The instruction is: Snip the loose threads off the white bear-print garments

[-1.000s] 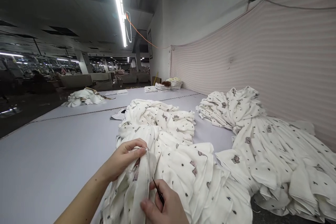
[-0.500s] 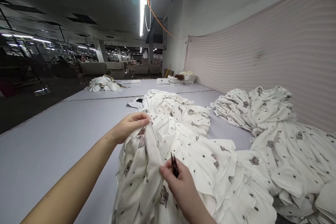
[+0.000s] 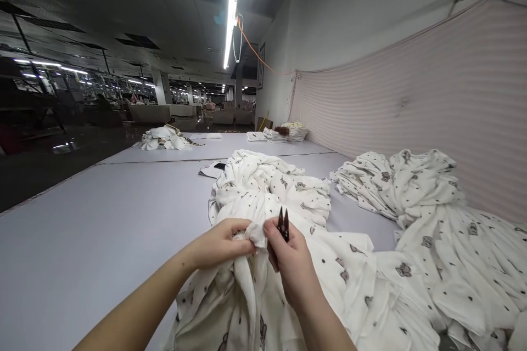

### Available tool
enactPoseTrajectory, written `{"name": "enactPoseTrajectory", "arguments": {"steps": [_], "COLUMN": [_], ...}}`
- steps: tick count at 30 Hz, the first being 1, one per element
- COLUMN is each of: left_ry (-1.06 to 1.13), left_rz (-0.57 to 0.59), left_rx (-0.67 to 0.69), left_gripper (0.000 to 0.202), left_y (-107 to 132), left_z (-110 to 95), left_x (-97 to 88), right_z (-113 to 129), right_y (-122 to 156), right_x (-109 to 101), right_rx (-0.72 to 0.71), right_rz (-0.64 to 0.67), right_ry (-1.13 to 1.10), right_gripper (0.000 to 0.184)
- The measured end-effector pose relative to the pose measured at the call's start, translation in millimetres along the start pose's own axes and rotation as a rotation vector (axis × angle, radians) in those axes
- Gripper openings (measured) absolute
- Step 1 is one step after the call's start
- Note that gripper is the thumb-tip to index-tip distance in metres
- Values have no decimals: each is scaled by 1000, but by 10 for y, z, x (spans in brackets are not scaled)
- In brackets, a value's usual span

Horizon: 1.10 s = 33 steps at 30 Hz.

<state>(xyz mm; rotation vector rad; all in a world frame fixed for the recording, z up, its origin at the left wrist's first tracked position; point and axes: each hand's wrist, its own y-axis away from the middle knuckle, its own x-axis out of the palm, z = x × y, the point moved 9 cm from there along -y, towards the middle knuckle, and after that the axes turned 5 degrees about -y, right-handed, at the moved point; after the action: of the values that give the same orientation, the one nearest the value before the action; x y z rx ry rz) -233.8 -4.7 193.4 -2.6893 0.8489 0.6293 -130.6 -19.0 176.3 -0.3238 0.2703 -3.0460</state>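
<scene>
White fabric (image 3: 247, 290) with dots and small printed animal figures lies heaped in front of me, part of it lifted. My left hand (image 3: 224, 241) pinches a bunched edge of this fabric between thumb and fingers. Close beside it, my right hand (image 3: 290, 252) holds dark thread snips (image 3: 283, 225), their two pointed blades apart and aimed upward. Its thumb and forefinger also touch the same white edge from the right. The snips' handles are hidden inside my right hand.
A second heap of printed fabric (image 3: 436, 203) lies to the right by the pink striped curtain (image 3: 403, 93). A white pile (image 3: 164, 138) lies at the table's far left. Folded stacks (image 3: 294, 131) stand at the far end. A dark flat object (image 3: 219, 166) rests behind the near heap.
My left hand has moved down and right with the fabric edge. My right hand has risen to meet it, snips still held. The view has tilted slightly upward.
</scene>
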Motion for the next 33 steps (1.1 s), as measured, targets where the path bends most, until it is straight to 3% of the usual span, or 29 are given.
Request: {"name": "enactPoseTrajectory", "arguments": {"steps": [5, 8, 11, 15, 21, 24, 27, 33], "left_ry": [-96, -196, -210, -211, -123, 101, 342, 509], "left_rz": [-195, -319, -398, -348, -315, -289, -310, -295], "left_rx": [18, 83, 191, 288, 48, -44, -110, -110], "left_gripper": [4, 2, 10, 15, 10, 32, 29, 29], "left_y": [75, 205, 356, 409, 192, 102, 73, 67], "left_z": [2, -2, 11, 23, 168, 277, 404, 487], "left_x": [-22, 33, 181, 485, 585, 594, 601, 690], "right_z": [-262, -458, -433, -192, 8, 7, -73, -154], "right_y": [293, 366, 405, 458, 481, 437, 419, 513], "right_x": [-229, -407, -668, -801, -744, -724, -720, -595], "right_rx": [-101, -83, -118, -294, -513, -491, -392, -526], "right_rz": [-134, -186, -303, -302, -270, -264, -236, -171], "right_ry": [181, 113, 96, 198, 441, 529, 529, 421], "right_gripper": [35, 35, 33, 16, 17, 15, 13, 21]}}
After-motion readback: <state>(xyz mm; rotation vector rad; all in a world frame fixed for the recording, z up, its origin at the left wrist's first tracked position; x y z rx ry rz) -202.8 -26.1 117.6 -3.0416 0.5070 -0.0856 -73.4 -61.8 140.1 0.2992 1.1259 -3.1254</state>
